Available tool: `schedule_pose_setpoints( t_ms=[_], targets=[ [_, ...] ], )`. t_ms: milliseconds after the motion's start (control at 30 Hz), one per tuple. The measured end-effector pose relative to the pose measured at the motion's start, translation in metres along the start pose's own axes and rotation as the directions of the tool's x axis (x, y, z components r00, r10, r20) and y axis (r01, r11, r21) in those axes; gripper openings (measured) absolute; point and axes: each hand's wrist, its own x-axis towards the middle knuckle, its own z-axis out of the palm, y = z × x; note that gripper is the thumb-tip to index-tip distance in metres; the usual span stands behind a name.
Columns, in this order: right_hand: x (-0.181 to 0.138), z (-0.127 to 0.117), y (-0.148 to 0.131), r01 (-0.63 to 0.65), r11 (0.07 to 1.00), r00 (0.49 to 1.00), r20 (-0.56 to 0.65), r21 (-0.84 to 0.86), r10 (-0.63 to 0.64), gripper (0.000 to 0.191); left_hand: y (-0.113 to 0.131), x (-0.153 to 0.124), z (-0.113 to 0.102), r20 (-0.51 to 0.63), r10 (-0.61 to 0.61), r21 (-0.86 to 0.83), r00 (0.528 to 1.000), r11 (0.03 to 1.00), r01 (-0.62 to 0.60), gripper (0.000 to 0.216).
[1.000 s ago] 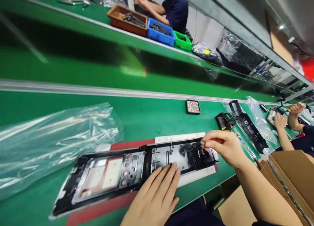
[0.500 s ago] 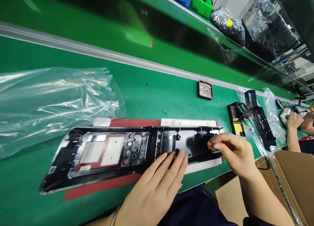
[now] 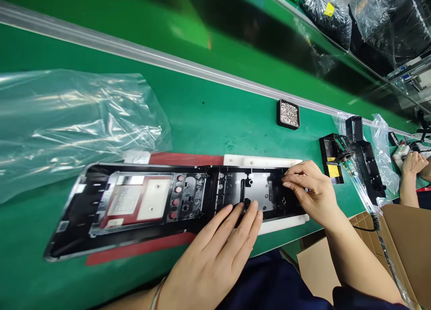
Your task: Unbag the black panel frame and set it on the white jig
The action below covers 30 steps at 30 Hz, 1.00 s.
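Observation:
A long black plastic panel (image 3: 141, 202) lies flat on a red and white fixture plate (image 3: 262, 161) on the green bench. My left hand (image 3: 218, 251) rests flat on the panel's near edge, fingers together and extended. My right hand (image 3: 310, 189) pinches its fingertips together over the panel's right end; whatever small part sits between them is too small to make out. A small black tray of silvery screws (image 3: 288, 114) stands beyond the panel.
A large clear plastic bag (image 3: 67, 121) lies at the left. A black bracket part (image 3: 332, 159) and a bagged black part (image 3: 365, 159) lie to the right. Cardboard boxes (image 3: 400, 238) stand at the lower right. Another person's hand (image 3: 412, 164) works at the far right.
The view has tilted down and closer. My right hand moved up and back along the panel's right end. My left hand stays pressed on the near edge.

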Motion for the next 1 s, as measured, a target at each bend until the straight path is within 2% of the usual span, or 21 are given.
schedule_pose_setpoints(
  t_ms=[300,500,600,667,733,867,933,1000],
  targets=[
    [0.003,-0.007,-0.001,0.053,0.983,0.997,0.064,-0.177,-0.043,0.011,-0.001,0.000,0.000,0.003,0.005,0.001,1.000,1.000,-0.005,0.047],
    [0.005,-0.012,0.002,0.063,0.988,0.991,0.126,-0.144,-0.045,0.009,0.000,-0.001,-0.002,0.006,0.000,-0.001,1.000,1.000,0.000,0.048],
    [0.007,-0.019,-0.001,0.032,0.997,0.981,0.193,-0.073,-0.018,0.010,0.001,0.000,-0.002,0.011,-0.001,-0.009,1.000,1.000,0.001,0.049],
    [0.012,-0.027,-0.001,-0.016,1.000,0.974,0.225,-0.021,0.020,0.013,0.001,0.001,-0.002,0.014,0.006,-0.016,1.000,1.000,-0.005,0.049],
    [0.021,-0.036,0.007,-0.057,0.998,0.978,0.198,-0.022,0.060,0.014,0.001,0.002,-0.002,0.015,0.003,-0.018,1.000,1.000,-0.003,0.048],
    [0.056,-0.038,0.046,-0.180,0.958,0.981,0.034,-0.224,0.193,0.009,-0.002,0.001,0.000,0.013,-0.010,-0.012,1.000,1.000,0.010,0.048],
    [0.078,-0.028,0.069,-0.301,0.885,0.947,-0.003,-0.356,0.321,0.008,-0.003,-0.002,0.003,-0.003,-0.003,-0.028,1.000,1.000,0.003,0.048],
    [0.099,-0.017,0.087,-0.393,0.790,0.890,0.021,-0.469,0.456,0.011,-0.006,-0.004,0.009,-0.052,0.004,-0.060,0.999,0.998,-0.008,0.047]
  ],
)
